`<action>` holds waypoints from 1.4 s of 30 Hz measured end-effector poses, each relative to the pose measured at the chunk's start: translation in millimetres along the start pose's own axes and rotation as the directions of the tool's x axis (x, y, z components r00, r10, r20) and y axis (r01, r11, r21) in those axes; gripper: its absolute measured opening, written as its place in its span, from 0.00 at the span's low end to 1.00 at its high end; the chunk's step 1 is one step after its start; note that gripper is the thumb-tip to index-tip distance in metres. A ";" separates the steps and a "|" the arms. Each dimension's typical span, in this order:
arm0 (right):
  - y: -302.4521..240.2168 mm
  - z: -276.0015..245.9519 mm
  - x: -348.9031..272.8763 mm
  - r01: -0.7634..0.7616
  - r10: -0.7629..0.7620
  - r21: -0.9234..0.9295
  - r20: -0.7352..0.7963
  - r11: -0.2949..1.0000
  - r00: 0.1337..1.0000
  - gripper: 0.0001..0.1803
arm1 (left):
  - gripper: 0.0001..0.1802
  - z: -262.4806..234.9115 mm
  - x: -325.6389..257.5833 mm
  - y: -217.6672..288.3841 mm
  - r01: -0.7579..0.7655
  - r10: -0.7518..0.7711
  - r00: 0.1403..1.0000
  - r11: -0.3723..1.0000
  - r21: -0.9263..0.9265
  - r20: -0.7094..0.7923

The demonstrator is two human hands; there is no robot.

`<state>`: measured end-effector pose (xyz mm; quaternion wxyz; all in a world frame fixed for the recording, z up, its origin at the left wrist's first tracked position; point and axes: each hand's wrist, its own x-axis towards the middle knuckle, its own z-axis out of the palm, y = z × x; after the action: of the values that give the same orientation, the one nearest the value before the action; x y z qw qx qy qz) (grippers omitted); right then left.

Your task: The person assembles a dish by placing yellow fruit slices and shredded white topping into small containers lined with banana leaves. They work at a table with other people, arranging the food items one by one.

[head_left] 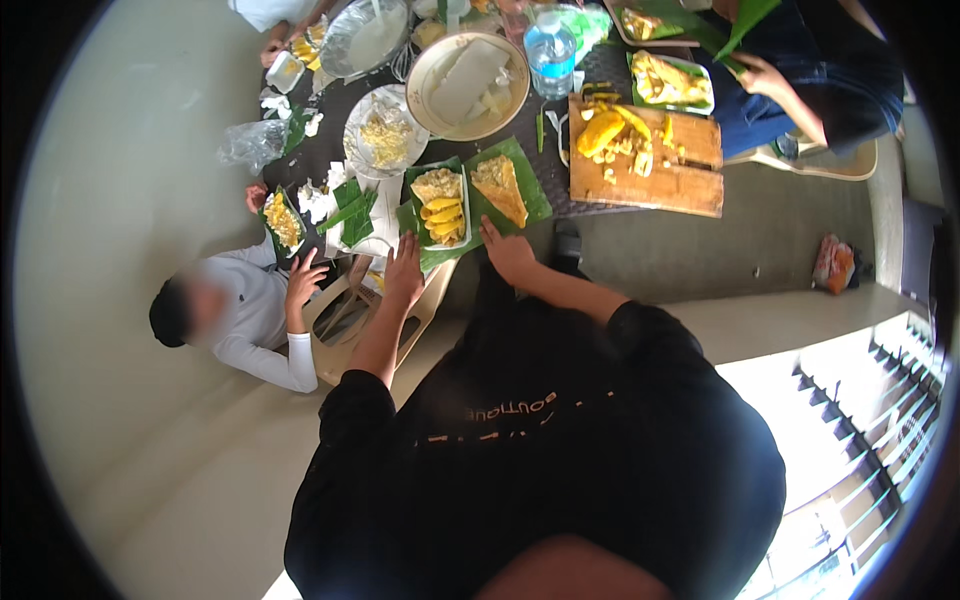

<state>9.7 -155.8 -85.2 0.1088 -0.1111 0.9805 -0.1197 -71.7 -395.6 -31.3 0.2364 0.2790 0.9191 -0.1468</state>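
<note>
Resting open-fingered, left hand (404, 272) and right hand (506, 250) touch glossy green banana leaf (520, 165) edges.

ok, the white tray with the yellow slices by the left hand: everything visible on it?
The white tray is small, rectangular and shallow, plastic-looking. It holds a pale crumbly portion at the far end and yellow fruit slices nearer. It lies flat on a green banana leaf at the table's near edge. The left hand is just below it, apparently not touching.

At twelve o'clock, the metal bowl (366, 36) and green leaves (742, 22) are cut off by the rim; at nine, a seated person's face is blurred.
</note>
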 end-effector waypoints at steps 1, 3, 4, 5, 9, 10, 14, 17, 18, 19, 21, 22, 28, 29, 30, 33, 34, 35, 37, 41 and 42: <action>0.9 -2.3 5.0 -0.004 0.004 -0.018 -0.004 1.000 1.000 0.34 | 0.39 -4.8 4.1 2.8 0.005 -0.005 1.000 1.000 -0.005 0.015; 7.0 -8.5 10.1 0.015 -0.013 -0.024 0.088 1.000 0.996 0.36 | 0.38 -9.4 2.4 4.5 0.027 -0.025 0.998 0.999 -0.020 0.058; 7.3 -10.5 7.2 0.031 -0.028 -0.026 0.101 0.999 0.995 0.37 | 0.38 -2.7 3.9 1.8 0.016 -0.016 1.000 1.000 0.014 0.023; 6.8 -12.2 4.0 0.049 -0.045 -0.027 0.114 0.998 0.992 0.37 | 0.38 4.3 4.5 -1.4 0.007 -0.010 0.999 0.997 0.074 0.041; 16.3 -1.9 5.9 0.098 -0.092 -0.095 0.060 0.991 0.994 0.39 | 0.41 -8.8 12.5 5.1 0.020 -0.031 0.993 0.995 0.097 0.116; 18.0 0.6 6.4 0.112 -0.110 -0.098 0.025 0.989 0.994 0.38 | 0.42 -12.5 11.2 6.9 0.021 -0.033 0.990 0.996 0.089 0.136; 20.4 7.6 8.3 0.142 -0.145 -0.136 -0.015 0.981 0.989 0.36 | 0.43 -6.4 10.8 9.9 0.045 -0.055 0.992 0.995 0.093 0.111; 17.8 10.8 10.5 0.127 -0.135 -0.180 -0.028 0.975 0.990 0.35 | 0.38 -15.3 6.5 11.7 0.041 -0.047 0.994 0.997 0.072 0.096; 16.2 10.7 9.5 0.121 -0.128 -0.191 -0.024 0.974 0.992 0.35 | 0.38 -13.4 6.7 11.4 0.036 -0.043 0.994 0.996 0.079 0.097; 15.1 10.1 10.3 0.113 -0.119 -0.201 -0.021 0.973 0.993 0.35 | 0.38 -11.6 7.3 10.6 0.030 -0.038 0.994 0.996 0.088 0.099; 13.3 10.2 10.8 0.105 -0.110 -0.190 -0.016 0.976 0.994 0.35 | 0.40 -5.3 9.4 8.2 0.030 -0.039 0.993 0.996 0.086 0.109; 11.7 10.8 9.8 0.100 -0.103 -0.182 -0.010 0.978 0.995 0.35 | 0.42 -0.7 10.2 6.1 0.031 -0.040 0.992 0.997 0.075 0.117; -0.7 18.0 8.6 -0.017 0.007 -0.223 -0.044 0.975 0.999 0.36 | 0.37 0.4 7.4 -0.1 -0.035 0.032 0.999 0.992 0.117 0.027; -3.4 20.2 10.2 -0.034 0.027 -0.230 -0.032 0.973 0.999 0.36 | 0.36 1.4 5.5 -1.9 -0.048 0.050 0.999 0.990 0.134 -0.008; -6.2 22.0 9.5 -0.055 0.053 -0.236 -0.015 0.970 0.998 0.37 | 0.35 4.7 5.5 -3.3 -0.070 0.074 0.997 0.988 0.138 -0.025; -17.3 24.4 10.1 -0.106 0.111 -0.195 0.013 0.975 0.994 0.39 | 0.34 15.7 7.0 -16.1 -0.137 0.144 0.987 0.986 0.092 -0.072; -19.6 19.1 8.3 -0.123 0.128 -0.177 0.021 0.977 0.991 0.40 | 0.33 16.7 8.2 -19.0 -0.176 0.178 0.978 0.984 0.033 -0.108; -19.7 13.4 6.7 -0.124 0.131 -0.142 0.045 0.982 0.990 0.43 | 0.33 17.7 10.7 -20.9 -0.192 0.196 0.974 0.981 0.039 -0.113; -21.9 -5.2 3.1 -0.134 0.140 -0.068 0.088 0.989 0.986 0.50 | 0.32 18.4 13.6 -25.8 -0.230 0.235 0.964 0.972 0.056 -0.121; -40.1 -21.9 2.4 -0.260 0.261 -0.035 0.213 0.965 0.942 0.56 | 0.30 34.2 17.9 -34.5 -0.324 0.313 0.912 0.946 0.002 -0.266; -46.3 -19.0 2.0 -0.302 0.300 -0.028 0.218 0.953 0.929 0.57 | 0.30 34.5 18.5 -32.7 -0.354 0.339 0.904 0.935 -0.009 -0.261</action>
<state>12.1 -196.1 -55.6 0.2338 0.0283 0.9676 -0.0914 -92.2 -427.4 -65.5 0.1464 0.4475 0.8813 -0.0396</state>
